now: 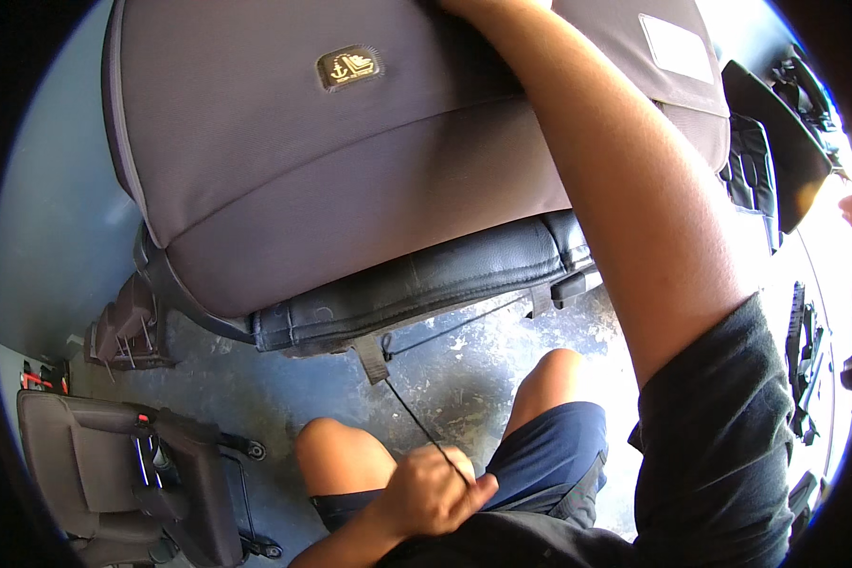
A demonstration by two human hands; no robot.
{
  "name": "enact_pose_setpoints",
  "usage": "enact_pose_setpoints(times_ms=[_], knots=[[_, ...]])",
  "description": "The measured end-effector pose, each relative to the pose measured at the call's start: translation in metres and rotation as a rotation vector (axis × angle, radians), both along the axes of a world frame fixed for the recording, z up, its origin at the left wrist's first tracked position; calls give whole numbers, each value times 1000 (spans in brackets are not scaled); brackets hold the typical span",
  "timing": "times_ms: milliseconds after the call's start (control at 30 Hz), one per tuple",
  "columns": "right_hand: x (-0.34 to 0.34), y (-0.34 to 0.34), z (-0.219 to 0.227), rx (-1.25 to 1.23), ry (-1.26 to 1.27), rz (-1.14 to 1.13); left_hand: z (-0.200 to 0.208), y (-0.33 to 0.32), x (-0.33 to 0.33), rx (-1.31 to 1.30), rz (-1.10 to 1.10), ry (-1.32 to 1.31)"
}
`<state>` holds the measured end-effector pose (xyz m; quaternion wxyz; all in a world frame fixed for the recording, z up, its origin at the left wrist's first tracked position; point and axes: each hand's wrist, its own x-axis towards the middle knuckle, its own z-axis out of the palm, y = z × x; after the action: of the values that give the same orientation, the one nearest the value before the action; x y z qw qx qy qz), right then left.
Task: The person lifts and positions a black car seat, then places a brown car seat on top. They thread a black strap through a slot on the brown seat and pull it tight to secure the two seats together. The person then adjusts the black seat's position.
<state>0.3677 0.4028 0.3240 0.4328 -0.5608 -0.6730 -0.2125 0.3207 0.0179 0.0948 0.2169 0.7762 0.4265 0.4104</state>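
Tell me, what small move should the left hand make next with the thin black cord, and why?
Probably a further gentle pull toward the body: the left hand grips the thin black cord, which runs taut up to the strap under the seat.

Daylight enters strongly from the right, where the picture is blown out to white around the dark frame parts [805, 350] — detail there is lost. The grey seat back [350, 180] is evenly lit and sharp. Shade lies beneath the seat on the mottled floor [284, 398]. Fisheye bending curves straight edges toward the rim — a black circular border cuts every corner. No notable motion blur.
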Motion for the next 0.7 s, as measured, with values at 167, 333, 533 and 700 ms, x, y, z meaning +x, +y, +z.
enact_pose_setpoints(times_ms=[167, 333, 533, 700], knots=[[2, 4, 7, -41, -31, -2, 2, -15, -19, -282, -152, 544], [-2, 7, 10, -76, -56, -24, 44, -12, -87, -345, 91, 541], [-4, 3, 9, -91, -67, -28, 202, 151, -106, 756, 626, 533], [-4, 2, 10, -46, -41, 19, 205, 268, -78, 597, 1018, 726]])
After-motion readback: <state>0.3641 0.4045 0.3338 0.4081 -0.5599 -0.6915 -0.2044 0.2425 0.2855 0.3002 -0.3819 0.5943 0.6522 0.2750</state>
